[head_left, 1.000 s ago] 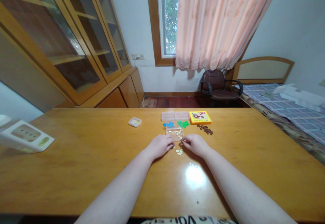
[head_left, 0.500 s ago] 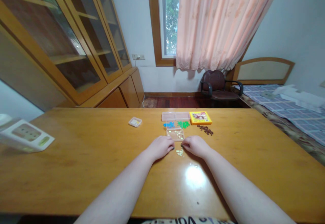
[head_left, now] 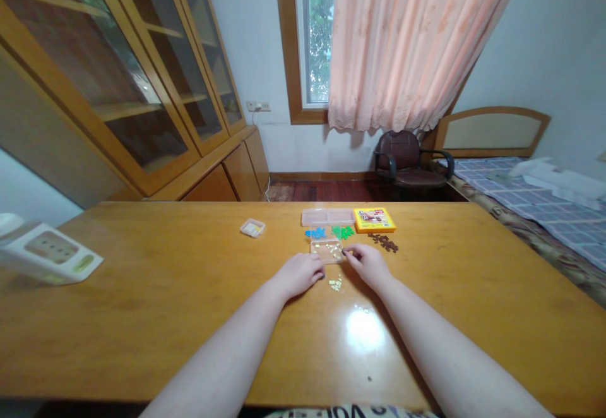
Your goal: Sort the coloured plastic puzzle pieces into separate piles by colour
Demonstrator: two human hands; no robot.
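Observation:
A small clear tray (head_left: 326, 262) on the table holds several pale yellow pieces. My right hand (head_left: 369, 265) is at the tray's right edge, its fingertips pinched together; whatever they hold is too small to make out. Just below the tray's left corner rests my left hand (head_left: 301, 274), fingers curled and closed on the tabletop, with nothing clear to see in them. Between the hands lies a small pile of pale yellow pieces (head_left: 335, 284). Blue pieces (head_left: 317, 233) and green pieces (head_left: 343, 233) sit behind the tray.
Brown pieces (head_left: 384, 242) lie at the right, below a yellow box (head_left: 374, 220). A long clear case (head_left: 327, 217) is near the table's far edge. Farther left are a small clear box (head_left: 252, 228) and a white container (head_left: 52, 252).
My right hand has moved up and away from the loose pale pieces to the right edge of the tray. My left hand has stayed in place.

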